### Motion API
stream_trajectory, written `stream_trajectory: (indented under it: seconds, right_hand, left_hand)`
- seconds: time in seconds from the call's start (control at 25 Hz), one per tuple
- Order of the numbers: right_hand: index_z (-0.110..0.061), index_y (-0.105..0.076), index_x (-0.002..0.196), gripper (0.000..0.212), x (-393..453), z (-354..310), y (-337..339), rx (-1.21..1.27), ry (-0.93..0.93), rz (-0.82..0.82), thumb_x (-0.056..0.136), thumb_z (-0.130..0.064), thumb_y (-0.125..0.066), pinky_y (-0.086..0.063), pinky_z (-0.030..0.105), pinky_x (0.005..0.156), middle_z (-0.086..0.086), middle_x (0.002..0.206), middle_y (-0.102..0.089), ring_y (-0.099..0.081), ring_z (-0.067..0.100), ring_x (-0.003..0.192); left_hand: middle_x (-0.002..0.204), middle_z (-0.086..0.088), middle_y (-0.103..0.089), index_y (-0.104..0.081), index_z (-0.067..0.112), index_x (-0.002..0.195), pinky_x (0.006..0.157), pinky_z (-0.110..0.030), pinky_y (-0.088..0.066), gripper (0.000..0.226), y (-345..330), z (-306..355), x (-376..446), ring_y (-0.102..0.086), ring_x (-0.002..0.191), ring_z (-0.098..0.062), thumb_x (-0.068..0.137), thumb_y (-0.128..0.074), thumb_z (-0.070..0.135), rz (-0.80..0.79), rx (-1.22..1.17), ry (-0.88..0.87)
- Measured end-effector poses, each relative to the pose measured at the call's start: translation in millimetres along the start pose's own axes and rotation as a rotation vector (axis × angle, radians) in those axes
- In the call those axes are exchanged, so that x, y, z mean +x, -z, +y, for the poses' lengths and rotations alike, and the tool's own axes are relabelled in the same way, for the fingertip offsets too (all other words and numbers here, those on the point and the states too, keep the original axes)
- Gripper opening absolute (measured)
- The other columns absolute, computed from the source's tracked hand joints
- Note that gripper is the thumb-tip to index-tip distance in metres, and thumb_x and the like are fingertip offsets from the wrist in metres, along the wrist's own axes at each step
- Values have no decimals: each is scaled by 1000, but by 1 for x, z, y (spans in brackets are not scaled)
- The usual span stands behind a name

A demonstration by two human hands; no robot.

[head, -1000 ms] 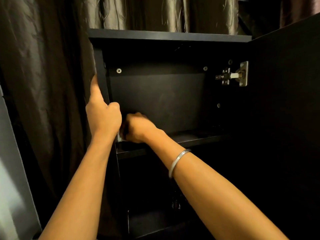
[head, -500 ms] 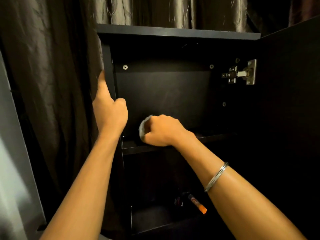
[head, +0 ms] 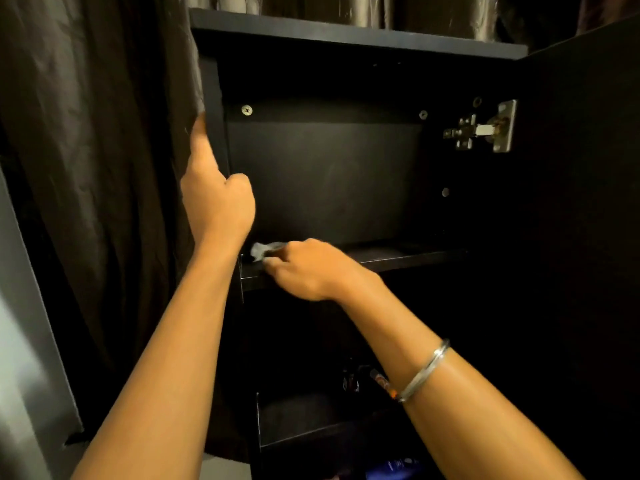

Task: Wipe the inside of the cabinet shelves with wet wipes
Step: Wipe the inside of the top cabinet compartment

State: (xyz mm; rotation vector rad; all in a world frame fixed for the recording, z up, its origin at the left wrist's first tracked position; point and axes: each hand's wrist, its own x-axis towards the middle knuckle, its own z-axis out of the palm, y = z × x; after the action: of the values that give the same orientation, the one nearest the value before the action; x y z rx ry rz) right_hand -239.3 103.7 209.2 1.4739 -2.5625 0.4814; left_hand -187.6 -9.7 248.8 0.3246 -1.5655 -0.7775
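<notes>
The dark cabinet (head: 346, 32) stands open in front of me. My right hand (head: 308, 268) pinches a crumpled grey wet wipe (head: 264, 250) and presses it on the upper shelf (head: 408, 256) at its front left corner. My left hand (head: 216, 197) holds the cabinet's left side panel (head: 213, 98): the thumb wraps round its front edge and the index finger points up along its outer face. A metal bangle (head: 424, 370) sits on my right forearm.
The open door (head: 581, 220) hangs at the right on a metal hinge (head: 481, 128). A dark curtain (head: 90, 161) drapes along the cabinet's left side. In the lower compartment are a dark bottle (head: 349, 379) and an orange-tipped item (head: 380, 380).
My right hand has dropped with the wipe from in front of the back panel onto the shelf's front left corner. My left hand keeps its hold on the side panel.
</notes>
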Motion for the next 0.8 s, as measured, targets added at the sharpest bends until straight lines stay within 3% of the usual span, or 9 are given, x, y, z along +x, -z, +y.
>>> stream_trajectory:
  seconds: [0.08,0.12,0.2,0.28,0.4,0.48,0.56,0.64,0.8]
  right_hand:
    - [-22,-47,142,48,-5,-13,-6,26,111,-78,103,-44,-31,-36,34,108,4,148,-47,-46,24,132]
    - [-25,-41,147,49,-11,-3,-3,19,133,-83,103,-46,-30,-28,33,115,-2,154,-37,-36,19,140]
    - [-26,-34,150,53,-23,46,8,-29,36,-51,103,-49,-27,-16,29,120,-7,159,-25,-22,12,147]
    - [-25,-38,146,55,-33,105,24,-119,-209,-16,102,-53,-24,-21,35,119,-2,156,-33,-27,19,146]
    - [-25,-47,128,62,-32,148,39,-175,-563,46,92,-67,-19,-34,42,109,6,138,-50,-44,30,131]
    - [-24,-45,136,71,-24,126,31,-106,-507,46,89,-71,-18,-33,44,111,8,145,-45,-41,30,134]
    - [-22,-48,138,62,-22,85,20,-8,-262,-6,98,-60,-20,-29,40,114,7,147,-45,-39,25,137]
    - [-19,-46,141,52,-24,72,21,38,-206,-68,104,-46,-23,-28,33,114,4,146,-45,-39,22,138]
    - [-20,-43,140,58,-22,139,44,-166,-596,-27,96,-56,-31,-34,42,112,8,148,-41,-42,29,134]
  left_hand:
    - [159,-3,-37,-22,27,157,76,11,-30,77,-1,-4,-3,-45,129,-2,92,-50,-4,-3,9,-29]
    - [158,-4,-38,-22,26,157,84,7,-33,75,-1,-10,-6,-46,131,-5,93,-50,-1,-6,9,-53]
    - [155,-6,-41,-20,27,156,102,-22,-50,73,-2,-27,-16,-53,132,-21,94,-50,3,-24,-6,-74]
    - [159,-7,-34,-17,27,155,102,-45,-52,73,-2,-39,-31,-51,133,-33,95,-50,3,-41,-6,-69]
    - [165,-17,-14,-15,8,158,120,-44,-31,78,-1,-33,-55,-18,152,-34,89,-47,-10,54,184,-297]
    - [163,-22,-15,-28,0,154,125,-46,-18,73,-10,-29,-73,-13,153,-38,84,-48,-8,30,279,-573]
    - [159,-14,-35,-50,7,143,121,-46,-27,56,-27,-19,-84,-31,147,-36,87,-50,4,-223,288,-571]
    - [139,-3,-58,-64,19,127,101,-45,-46,36,-39,-9,-82,-55,126,-32,95,-46,20,-525,362,-348]
    - [110,-2,-67,-63,23,99,76,-40,-43,39,-54,-7,-76,-63,97,-30,99,-31,45,-844,696,-351]
